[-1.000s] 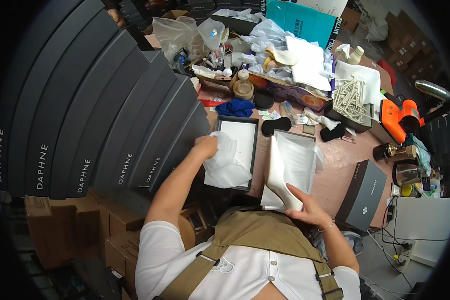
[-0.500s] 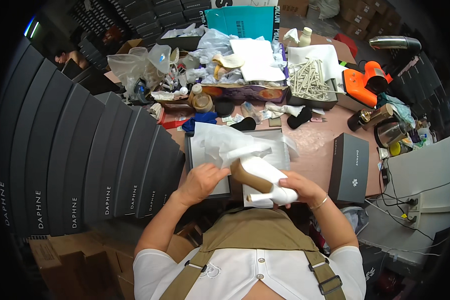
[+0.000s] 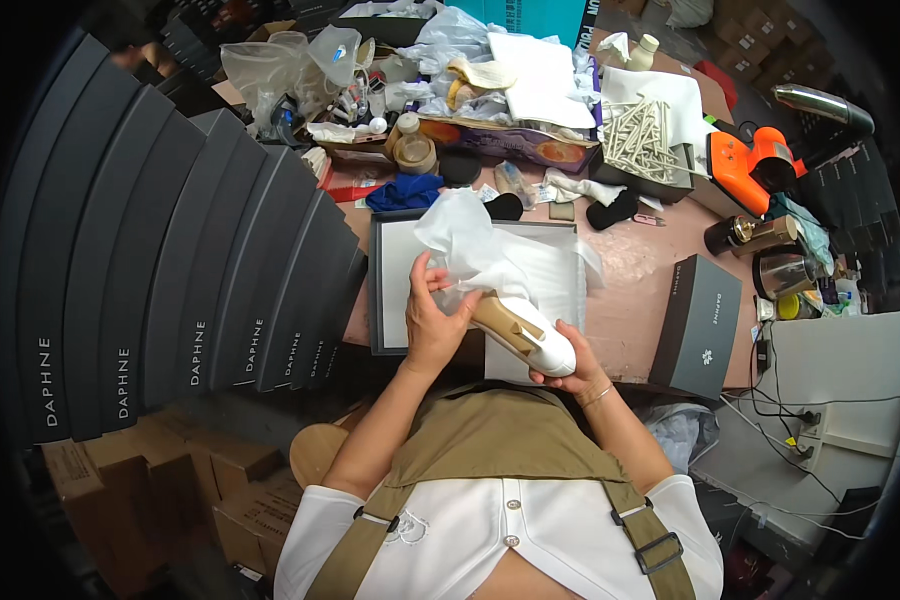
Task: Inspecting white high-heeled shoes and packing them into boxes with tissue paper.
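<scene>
A white high-heeled shoe with a tan sole is tilted over the near edge of an open shoe box. My right hand is closed around the shoe's heel end. At its other end, the thumb of my left hand touches the shoe, while the fingers are spread beside crumpled white tissue paper. That paper rises over the box and partly covers the shoe's far end. More white paper lines the box and hangs over its near side.
Dark shoe boxes stand in a row close on the left. A dark box lid lies to the right. Behind are a tray of pale sticks, an orange device, a blue cloth and a jar. Cables hang at far right.
The shoe has turned, its sole now facing up more and its heel toward me. My left hand has moved right and its fingers have spread. The tissue paper stands higher.
</scene>
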Tool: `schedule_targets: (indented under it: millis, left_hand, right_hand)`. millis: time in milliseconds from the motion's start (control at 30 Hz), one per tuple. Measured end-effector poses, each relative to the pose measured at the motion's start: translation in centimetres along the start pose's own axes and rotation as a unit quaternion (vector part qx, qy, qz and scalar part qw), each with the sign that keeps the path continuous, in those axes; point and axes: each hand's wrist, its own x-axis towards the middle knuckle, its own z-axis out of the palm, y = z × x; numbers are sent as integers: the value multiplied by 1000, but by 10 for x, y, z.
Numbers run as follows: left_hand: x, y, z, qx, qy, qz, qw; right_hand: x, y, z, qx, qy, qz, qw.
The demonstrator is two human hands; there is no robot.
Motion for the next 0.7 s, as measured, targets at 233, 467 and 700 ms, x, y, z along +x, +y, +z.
schedule_targets:
  millis: [233,467,700]
  left_hand:
    - [25,11,-4,273,14,257,927]
    - [8,35,-23,68,-127,236,961]
    - [-17,87,4,31,-138,429,892]
  right_hand:
    - [-1,8,-14,27,-26,-15,999]
    - [-15,-7,5,-20,-141,-72,987]
    - [13,20,91,37,112,-262,958]
